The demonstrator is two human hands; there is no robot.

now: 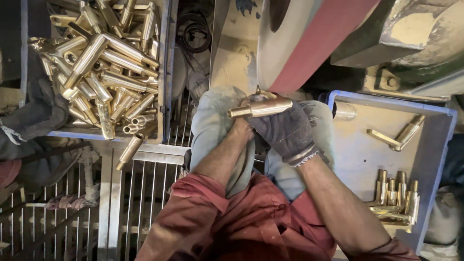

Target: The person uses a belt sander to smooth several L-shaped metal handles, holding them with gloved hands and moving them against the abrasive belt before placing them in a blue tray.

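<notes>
Metal grate floor carrying two trays of brass parts

A metal grate floor [140,193] is running under the work spot, its thin bars showing at lower left. A blue-rimmed tray [166,72] is sitting on it at upper left, heaped with brass tubes [104,67], one brass tube [129,151] sticking out over its near edge. A second blue tray [435,145] is lying at right, holding a few brass fittings [396,195] standing in a row and one angled fitting [398,135] lying apart. A dark cloth [38,116] is draping beside the left tray.
</notes>
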